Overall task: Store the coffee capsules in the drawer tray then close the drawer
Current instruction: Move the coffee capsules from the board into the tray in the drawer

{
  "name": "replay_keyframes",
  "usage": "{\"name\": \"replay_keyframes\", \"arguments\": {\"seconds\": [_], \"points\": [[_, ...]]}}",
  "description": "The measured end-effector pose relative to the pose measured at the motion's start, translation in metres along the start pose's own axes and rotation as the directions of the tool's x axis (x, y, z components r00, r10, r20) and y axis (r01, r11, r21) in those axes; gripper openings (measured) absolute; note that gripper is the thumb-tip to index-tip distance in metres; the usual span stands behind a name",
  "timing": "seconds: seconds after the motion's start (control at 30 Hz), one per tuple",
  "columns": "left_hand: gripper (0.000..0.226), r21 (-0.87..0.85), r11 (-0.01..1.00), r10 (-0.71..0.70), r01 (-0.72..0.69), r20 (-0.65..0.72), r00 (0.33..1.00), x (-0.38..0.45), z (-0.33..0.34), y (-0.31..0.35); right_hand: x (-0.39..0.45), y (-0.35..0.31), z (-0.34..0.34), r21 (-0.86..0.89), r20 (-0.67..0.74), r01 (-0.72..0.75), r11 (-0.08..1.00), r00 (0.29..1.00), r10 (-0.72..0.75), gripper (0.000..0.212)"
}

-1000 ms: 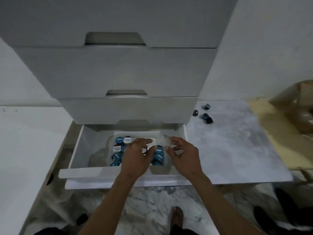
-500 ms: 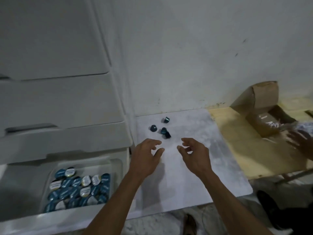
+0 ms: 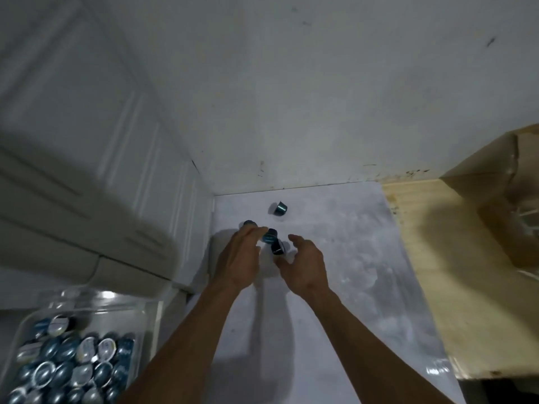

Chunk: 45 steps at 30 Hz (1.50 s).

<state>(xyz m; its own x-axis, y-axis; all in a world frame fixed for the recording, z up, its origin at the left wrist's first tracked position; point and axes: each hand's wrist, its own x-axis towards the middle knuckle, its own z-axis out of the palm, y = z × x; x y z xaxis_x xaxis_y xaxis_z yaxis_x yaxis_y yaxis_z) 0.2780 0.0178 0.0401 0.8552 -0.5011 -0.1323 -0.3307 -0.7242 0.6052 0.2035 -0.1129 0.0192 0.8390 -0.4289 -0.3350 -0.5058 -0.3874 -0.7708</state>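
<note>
At frame centre, both hands reached over the table [image 3: 335, 287], left hand [image 3: 240, 258] and right hand [image 3: 304, 262] flanking loose capsules [image 3: 274, 243]. Lower left, the drawer tray [image 3: 140, 313] held many capsules.

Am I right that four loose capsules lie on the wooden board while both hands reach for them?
Not quite. In the head view the loose capsules lie on the white marbled surface, not the wooden board beside it. Left hand and right hand do reach for them.

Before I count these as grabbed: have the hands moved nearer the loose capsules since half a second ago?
Yes. Both hands moved toward the wall, now flanking the capsules.
</note>
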Motion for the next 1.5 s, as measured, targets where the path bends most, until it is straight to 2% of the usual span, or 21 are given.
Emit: {"name": "replay_keyframes", "arguments": {"seconds": [0.07,0.17,0.27,0.37,0.6,0.8,1.0,1.13,1.27,1.33,1.4,1.5], "points": [[0.049,0.044,0.999,0.026,-0.030,0.080,0.996,0.019,0.007,-0.005,0.011,0.001,0.008,-0.026,0.018,0.002,1.000,1.000,-0.001,0.063],[0.054,0.145,0.988,0.030,-0.058,0.189,0.982,0.036,0.017,-0.014,0.021,0.004,0.014,-0.070,0.018,0.006,0.998,1.000,-0.005,0.041],[0.041,0.170,0.984,0.012,-0.052,0.225,0.974,0.048,0.024,-0.017,0.027,0.010,0.018,-0.110,-0.019,0.070,0.991,0.997,-0.072,0.023],[0.032,0.152,0.988,-0.012,-0.022,0.222,0.975,0.053,0.025,-0.016,0.032,0.017,0.020,-0.145,-0.028,0.132,0.981,0.990,-0.137,0.017],[0.021,0.048,0.998,-0.046,0.044,0.044,0.998,0.046,0.028,-0.012,0.037,0.015,0.014,-0.188,0.027,0.193,0.963,0.981,-0.191,0.032],[0.017,-0.009,0.991,-0.133,0.132,-0.071,0.989,0.031,0.028,-0.019,0.040,0.016,0.020,-0.250,0.054,0.302,0.920,0.953,-0.298,0.024],[0.025,-0.092,0.969,-0.240,0.231,-0.097,0.966,0.017,0.040,-0.027,0.040,0.028,0.004,-0.487,0.133,0.449,0.749,0.886,-0.444,0.029],[0.035,-0.094,0.980,-0.185,0.177,-0.094,0.978,0.001,0.050,-0.028,0.041,0.016,-0.007,-0.586,0.226,0.423,0.691,0.904,-0.362,0.035],[0.041,-0.082,0.990,-0.123,0.115,-0.114,0.986,-0.008,0.059,-0.030,0.046,-0.002,-0.011,-0.710,0.306,0.403,0.578,0.915,-0.262,0.019],[0.040,-0.073,0.991,-0.120,0.111,-0.134,0.984,-0.009,0.062,-0.031,0.048,-0.004,-0.008,-0.720,0.341,0.429,0.546,0.903,-0.260,0.018],[0.039,-0.080,0.990,-0.129,0.117,-0.156,0.979,-0.008,0.065,-0.032,0.048,0.003,-0.008,-0.676,0.329,0.455,0.580,0.890,-0.314,0.027],[0.037,-0.115,0.988,-0.123,0.100,-0.211,0.970,-0.010,0.071,-0.032,0.043,0.025,-0.012,-0.523,0.153,0.471,0.710,0.872,-0.466,0.051]]}}
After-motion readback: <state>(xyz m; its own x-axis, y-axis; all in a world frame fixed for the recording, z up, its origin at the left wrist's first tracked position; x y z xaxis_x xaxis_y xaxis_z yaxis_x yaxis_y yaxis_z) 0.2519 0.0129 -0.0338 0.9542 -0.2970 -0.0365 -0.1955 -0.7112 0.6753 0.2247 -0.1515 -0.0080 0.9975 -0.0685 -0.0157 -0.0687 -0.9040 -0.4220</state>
